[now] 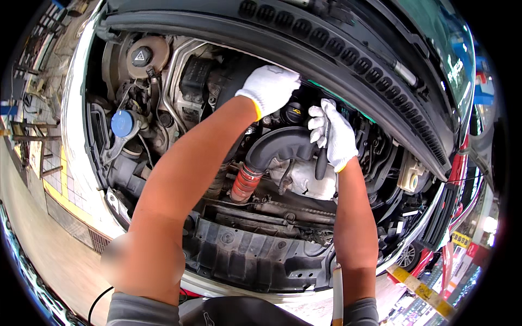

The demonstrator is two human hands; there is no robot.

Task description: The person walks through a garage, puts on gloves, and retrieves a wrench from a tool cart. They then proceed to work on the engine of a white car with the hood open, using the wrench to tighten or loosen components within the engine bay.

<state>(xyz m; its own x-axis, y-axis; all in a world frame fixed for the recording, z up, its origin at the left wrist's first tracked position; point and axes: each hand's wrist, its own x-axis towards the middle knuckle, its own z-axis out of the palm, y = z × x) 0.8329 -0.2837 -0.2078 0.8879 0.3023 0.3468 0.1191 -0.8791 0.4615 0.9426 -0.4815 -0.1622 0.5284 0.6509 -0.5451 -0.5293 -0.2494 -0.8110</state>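
Observation:
Both my hands wear white knit gloves with yellow cuffs and reach deep into a car's engine bay. My left hand (270, 89) is closed near the edge of the black cowl (217, 33); its fingertips are hidden, and I cannot make out what they hold. To its right, my right hand (336, 133) grips a slim hand tool with a black handle (321, 164), which points down toward me; the tool's far end is hidden by the fingers. Between the hands are a black oil filler cap (294, 112) and a curved black air duct (272, 145), joined to an orange-red hose (246, 185).
A blue cap (122, 123) and a round strut mount (157, 53) lie at the left of the bay. The black front panel (255, 247) crosses nearest me. A cream-coloured reservoir (411, 175) sits at the right. The windshield (435, 32) rises behind the cowl.

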